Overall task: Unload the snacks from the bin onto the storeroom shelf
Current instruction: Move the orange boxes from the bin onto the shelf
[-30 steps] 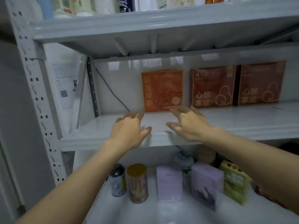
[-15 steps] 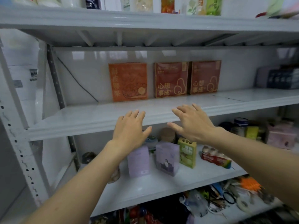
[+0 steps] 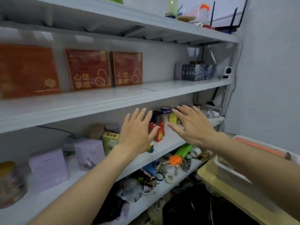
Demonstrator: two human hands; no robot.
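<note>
Three flat snack boxes lean against the back wall on the grey storeroom shelf (image 3: 162, 90): an orange box (image 3: 27, 70) at the left and two dark red boxes (image 3: 88, 69) (image 3: 127, 69) beside it. My left hand (image 3: 138, 130) and my right hand (image 3: 193, 125) hover empty, fingers spread, in front of the shelf below. A white bin (image 3: 230, 172) sits at the lower right on a wooden surface, partly hidden by my right forearm; its contents are hard to make out.
The lower shelf (image 3: 168, 143) holds purple boxes (image 3: 48, 169), a green box (image 3: 110, 140), small red cartons (image 3: 159, 132), jars and a tin (image 3: 9, 181). Dark blue packs (image 3: 198, 72) and a small white camera (image 3: 227, 72) stand far right. Clutter fills the bottom shelf.
My view has swung to the right along the shelves and my hands have dropped from the middle shelf's edge to the level below. Both hands stay empty.
</note>
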